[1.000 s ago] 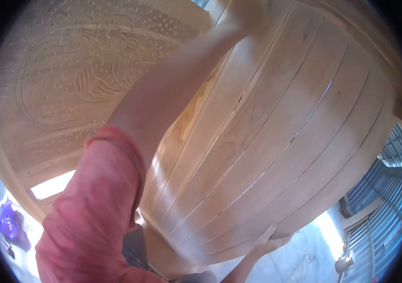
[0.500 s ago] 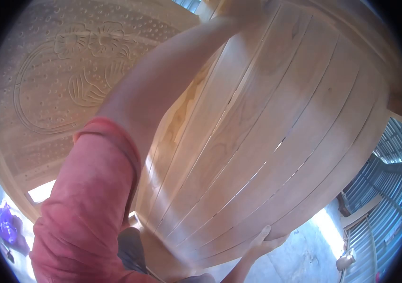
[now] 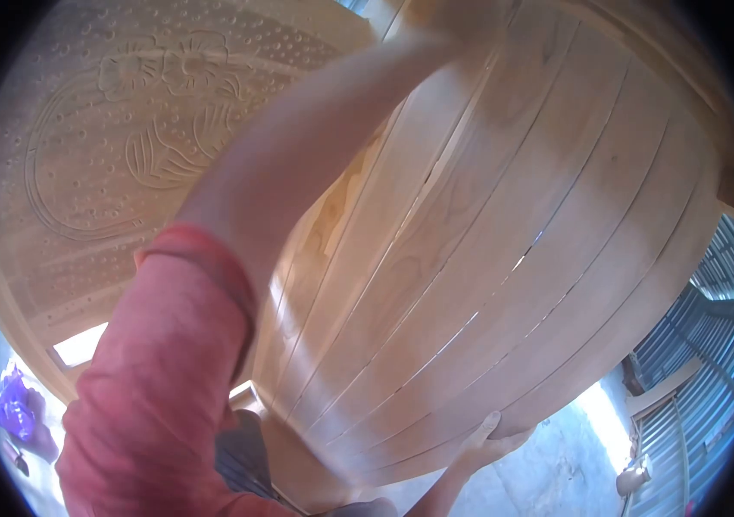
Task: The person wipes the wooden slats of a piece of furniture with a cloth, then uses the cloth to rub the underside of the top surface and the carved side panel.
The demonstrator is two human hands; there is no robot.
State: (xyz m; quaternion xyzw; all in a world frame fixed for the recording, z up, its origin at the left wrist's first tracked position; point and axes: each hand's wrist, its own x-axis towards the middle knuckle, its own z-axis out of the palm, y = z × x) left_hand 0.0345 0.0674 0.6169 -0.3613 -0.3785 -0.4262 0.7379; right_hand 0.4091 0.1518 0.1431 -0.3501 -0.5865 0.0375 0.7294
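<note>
A wide panel of pale wooden slats (image 3: 470, 250), with narrow gaps between the boards, fills the middle and right of the head view. My right hand (image 3: 489, 445) grips its lower edge, thumb on the near face and fingers behind. My left arm, in a red sleeve, reaches up across the view. At the top, my left hand (image 3: 462, 19) is by the panel's upper end, its fingers blurred and partly cut off. Left of the arm stands a wooden board (image 3: 65, 284) carved with flowers, leaves and many small dimples.
Corrugated metal sheeting (image 3: 716, 379) lines the right side. Pale floor (image 3: 539, 474) shows below the panel, with a bright strip of light. A purple crumpled item (image 3: 13, 405) lies at the lower left, beyond the carved board.
The slatted panel appears shifted slightly to the right. My left forearm and hand have moved a little, while my right hand keeps its hold on the lower edge.
</note>
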